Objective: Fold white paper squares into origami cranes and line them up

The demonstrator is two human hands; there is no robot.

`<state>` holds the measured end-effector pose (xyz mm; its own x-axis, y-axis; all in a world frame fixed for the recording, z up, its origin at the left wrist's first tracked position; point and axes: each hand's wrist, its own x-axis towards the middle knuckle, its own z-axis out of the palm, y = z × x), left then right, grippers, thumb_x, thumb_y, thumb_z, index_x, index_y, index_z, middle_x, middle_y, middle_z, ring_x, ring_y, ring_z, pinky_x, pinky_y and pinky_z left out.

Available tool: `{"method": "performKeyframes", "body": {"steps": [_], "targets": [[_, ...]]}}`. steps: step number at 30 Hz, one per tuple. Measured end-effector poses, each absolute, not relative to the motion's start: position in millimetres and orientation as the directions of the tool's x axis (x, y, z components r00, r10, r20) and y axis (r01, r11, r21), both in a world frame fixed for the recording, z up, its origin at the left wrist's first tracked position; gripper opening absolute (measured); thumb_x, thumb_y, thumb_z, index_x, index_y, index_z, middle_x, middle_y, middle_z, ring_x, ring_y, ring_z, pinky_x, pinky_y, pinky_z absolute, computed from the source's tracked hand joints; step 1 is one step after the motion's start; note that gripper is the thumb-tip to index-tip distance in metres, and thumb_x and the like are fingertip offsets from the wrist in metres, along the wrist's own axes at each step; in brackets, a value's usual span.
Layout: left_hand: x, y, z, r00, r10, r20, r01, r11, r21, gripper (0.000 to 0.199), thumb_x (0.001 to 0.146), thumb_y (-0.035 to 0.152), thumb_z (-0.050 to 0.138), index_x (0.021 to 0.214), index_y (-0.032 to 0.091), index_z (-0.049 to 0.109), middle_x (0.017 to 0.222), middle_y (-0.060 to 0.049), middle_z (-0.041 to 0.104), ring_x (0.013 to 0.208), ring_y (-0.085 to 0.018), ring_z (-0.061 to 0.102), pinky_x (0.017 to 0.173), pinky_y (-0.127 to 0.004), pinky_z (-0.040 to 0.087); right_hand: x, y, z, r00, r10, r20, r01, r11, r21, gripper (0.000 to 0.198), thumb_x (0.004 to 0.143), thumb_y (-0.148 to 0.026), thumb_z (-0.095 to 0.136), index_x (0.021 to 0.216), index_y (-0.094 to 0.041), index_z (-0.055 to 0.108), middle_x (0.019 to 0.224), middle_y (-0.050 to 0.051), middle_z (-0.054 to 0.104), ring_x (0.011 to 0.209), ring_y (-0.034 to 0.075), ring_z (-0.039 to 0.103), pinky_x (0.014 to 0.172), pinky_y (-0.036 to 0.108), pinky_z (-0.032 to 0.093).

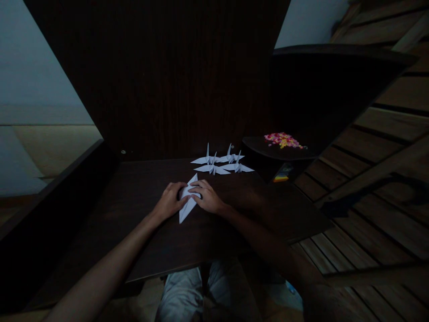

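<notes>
A sheet of white paper (188, 210), folded into a long narrow diamond, lies slanted on the dark wooden desk (144, 241). My left hand (170, 199) grips its left edge, the fingers curled and the thumb near the middle. From the right, my right hand (209, 197) holds the other side, with its fingertips on the paper's upper face. The two thumbs come close to each other over the middle folds, and the fingers hide part of both edges. Just beyond the paper stand several white origami cranes (212, 169) with wings spread, grouped together.
Small pink, red and yellow pieces (284, 140) lie heaped on a rounded corner shelf (254, 145) at the right. Beneath it is a small rainbow-striped item (280, 178). A raised dark side board (50, 188) bounds the desk on the left; a slatted wooden wall (378, 179) stands at right.
</notes>
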<state>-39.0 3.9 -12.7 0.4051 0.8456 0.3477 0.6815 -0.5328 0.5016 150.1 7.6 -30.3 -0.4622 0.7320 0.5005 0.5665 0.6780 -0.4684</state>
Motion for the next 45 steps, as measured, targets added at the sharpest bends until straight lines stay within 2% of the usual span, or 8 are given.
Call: {"method": "performKeyframes", "body": {"steps": [6, 13, 18, 25, 29, 32, 40, 45], "targets": [[-39.0, 3.6, -10.8, 0.355, 0.875, 0.330, 0.720, -0.481, 0.501, 0.033, 0.077, 0.036, 0.060, 0.103, 0.017, 0.058, 0.095, -0.008, 0.065, 0.090, -0.024, 0.059, 0.080, -0.037, 0.048, 148.6, 10.1, -34.5, -0.585, 0.698, 0.414, 0.580, 0.716, -0.387, 0.025, 0.086, -0.015, 0.051, 0.104, -0.017, 0.070, 0.117, 0.009, 0.066, 0.113, 0.019, 0.057, 0.108, 0.042, 0.034], [-41.0, 3.7, -6.2, 0.287, 0.915, 0.285, 0.726, -0.401, 0.558, 0.030, 0.077, 0.032, 0.056, 0.103, 0.018, 0.058, 0.083, -0.004, 0.065, 0.081, -0.022, 0.062, 0.076, -0.034, 0.049, 152.7, 9.7, -27.3, -0.628, 0.715, 0.306, 0.575, 0.692, -0.436, 0.032, 0.090, -0.025, 0.048, 0.115, -0.014, 0.064, 0.127, 0.013, 0.058, 0.124, 0.021, 0.051, 0.114, 0.050, 0.020], [-47.6, 7.9, -5.5, 0.276, 0.921, 0.276, 0.674, -0.390, 0.628, 0.027, 0.080, 0.021, 0.042, 0.102, 0.018, 0.058, 0.087, -0.004, 0.068, 0.084, -0.021, 0.065, 0.080, -0.033, 0.049, 154.1, 10.6, -26.6, -0.631, 0.700, 0.334, 0.529, 0.703, -0.474, 0.031, 0.089, -0.025, 0.051, 0.115, -0.016, 0.064, 0.127, 0.013, 0.058, 0.124, 0.021, 0.050, 0.115, 0.051, 0.016], [-50.6, 8.5, -5.4, 0.276, 0.915, 0.294, 0.651, -0.403, 0.644, 0.026, 0.080, 0.023, 0.046, 0.102, 0.019, 0.059, 0.084, -0.003, 0.069, 0.079, -0.020, 0.066, 0.076, -0.033, 0.050, 154.9, 14.5, -29.6, -0.653, 0.673, 0.348, 0.523, 0.733, -0.436, 0.030, 0.089, -0.025, 0.051, 0.116, -0.020, 0.063, 0.128, 0.010, 0.058, 0.125, 0.019, 0.050, 0.114, 0.050, 0.018], [-50.7, 8.8, -5.0, 0.335, 0.889, 0.312, 0.624, -0.457, 0.634, 0.023, 0.083, 0.028, 0.046, 0.100, 0.020, 0.059, 0.089, -0.004, 0.069, 0.082, -0.020, 0.065, 0.078, -0.033, 0.049, 157.0, 15.3, -29.2, -0.680, 0.650, 0.340, 0.532, 0.756, -0.381, 0.031, 0.091, -0.027, 0.050, 0.117, -0.019, 0.063, 0.129, 0.010, 0.057, 0.126, 0.020, 0.048, 0.114, 0.051, 0.016], [-51.1, 8.9, -5.1, 0.390, 0.862, 0.324, 0.589, -0.504, 0.632, 0.024, 0.083, 0.029, 0.047, 0.102, 0.019, 0.058, 0.087, -0.004, 0.068, 0.081, -0.019, 0.065, 0.078, -0.033, 0.049, 157.6, 14.9, -29.2, -0.668, 0.657, 0.349, 0.554, 0.752, -0.357, 0.030, 0.090, -0.028, 0.052, 0.117, -0.021, 0.063, 0.128, 0.008, 0.058, 0.126, 0.022, 0.047, 0.113, 0.051, 0.020], [-50.5, 8.8, -8.0, 0.439, 0.828, 0.348, 0.567, -0.556, 0.608, 0.024, 0.083, 0.032, 0.051, 0.101, 0.019, 0.060, 0.088, -0.005, 0.068, 0.082, -0.020, 0.062, 0.079, -0.034, 0.049, 156.7, 15.3, -28.7, -0.625, 0.707, 0.332, 0.550, 0.700, -0.455, 0.033, 0.088, -0.028, 0.056, 0.119, -0.024, 0.062, 0.126, 0.006, 0.060, 0.121, 0.022, 0.051, 0.109, 0.049, 0.029], [-53.4, 12.2, -11.6, 0.523, 0.782, 0.338, 0.600, -0.620, 0.507, 0.028, 0.084, 0.036, 0.053, 0.104, 0.021, 0.065, 0.105, -0.008, 0.067, 0.099, -0.024, 0.059, 0.096, -0.044, 0.040, 158.3, 16.1, -29.1, -0.612, 0.712, 0.344, 0.522, 0.690, -0.501, 0.040, 0.087, -0.031, 0.055, 0.125, -0.019, 0.057, 0.128, 0.010, 0.059, 0.123, 0.022, 0.051, 0.111, 0.047, 0.027]]}}
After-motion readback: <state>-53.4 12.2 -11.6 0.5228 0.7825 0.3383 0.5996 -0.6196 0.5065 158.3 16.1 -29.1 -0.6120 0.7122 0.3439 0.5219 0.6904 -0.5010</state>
